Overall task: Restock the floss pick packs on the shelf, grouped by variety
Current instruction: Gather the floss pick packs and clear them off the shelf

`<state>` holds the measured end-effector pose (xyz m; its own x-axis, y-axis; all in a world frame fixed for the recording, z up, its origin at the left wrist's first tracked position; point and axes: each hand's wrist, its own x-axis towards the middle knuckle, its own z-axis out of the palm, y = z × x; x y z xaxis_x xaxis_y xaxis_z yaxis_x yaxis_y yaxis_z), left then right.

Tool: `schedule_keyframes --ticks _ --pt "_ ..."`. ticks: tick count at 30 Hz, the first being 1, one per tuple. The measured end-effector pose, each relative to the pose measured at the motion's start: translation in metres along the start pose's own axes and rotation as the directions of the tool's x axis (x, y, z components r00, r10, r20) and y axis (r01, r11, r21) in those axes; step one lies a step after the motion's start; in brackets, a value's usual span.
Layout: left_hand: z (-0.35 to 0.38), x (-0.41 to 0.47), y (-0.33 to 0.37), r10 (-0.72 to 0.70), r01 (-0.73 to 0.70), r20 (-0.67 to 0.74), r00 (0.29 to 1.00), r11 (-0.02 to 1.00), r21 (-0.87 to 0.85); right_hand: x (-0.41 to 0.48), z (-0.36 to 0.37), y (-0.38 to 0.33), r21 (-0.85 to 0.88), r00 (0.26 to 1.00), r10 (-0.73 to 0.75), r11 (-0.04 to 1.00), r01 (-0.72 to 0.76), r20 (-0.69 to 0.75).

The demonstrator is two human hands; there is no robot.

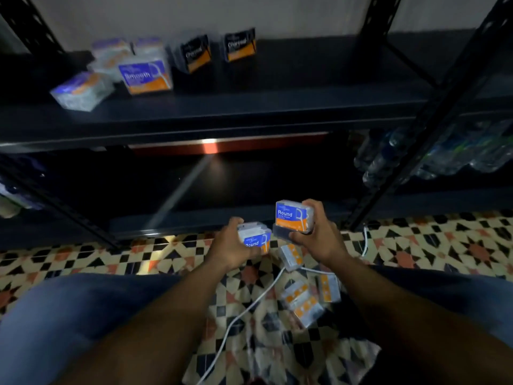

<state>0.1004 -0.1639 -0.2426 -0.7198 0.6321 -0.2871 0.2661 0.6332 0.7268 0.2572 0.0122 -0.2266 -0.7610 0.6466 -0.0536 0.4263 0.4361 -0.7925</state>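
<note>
My left hand point(231, 245) grips a blue-and-orange "Round" floss pick pack point(256, 238) just above the floor. My right hand point(319, 234) holds another "Round" pack point(293, 216), with a dark pack point(283, 234) stacked under it. On the dark shelf point(277, 107) above, several "Smooth" packs point(144, 75) cluster at the left. Two black "Charcoal" packs point(195, 52) point(240, 45) stand to their right. Three more packs lie on the tiled floor: one point(291, 257) below my right hand, two further down point(302, 304) point(329, 287).
A white cable point(249, 307) runs across the patterned floor tiles between my knees. Wrapped water bottles point(433, 154) sit on the lower shelf at right. Black shelf uprights point(433, 112) frame the unit. The right part of the upper shelf is bare.
</note>
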Motion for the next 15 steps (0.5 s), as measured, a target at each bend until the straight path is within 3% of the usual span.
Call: schedule_keyframes --ticks 7,15 --pt "0.050 0.015 -0.061 -0.166 0.168 0.165 0.972 0.986 0.003 0.002 0.049 0.052 -0.046 0.980 0.157 0.987 -0.153 0.122" --pt "0.100 0.015 -0.110 -0.337 0.330 0.223 0.915 0.942 0.068 0.002 0.098 0.086 -0.038 0.942 0.251 0.968 -0.249 0.224"
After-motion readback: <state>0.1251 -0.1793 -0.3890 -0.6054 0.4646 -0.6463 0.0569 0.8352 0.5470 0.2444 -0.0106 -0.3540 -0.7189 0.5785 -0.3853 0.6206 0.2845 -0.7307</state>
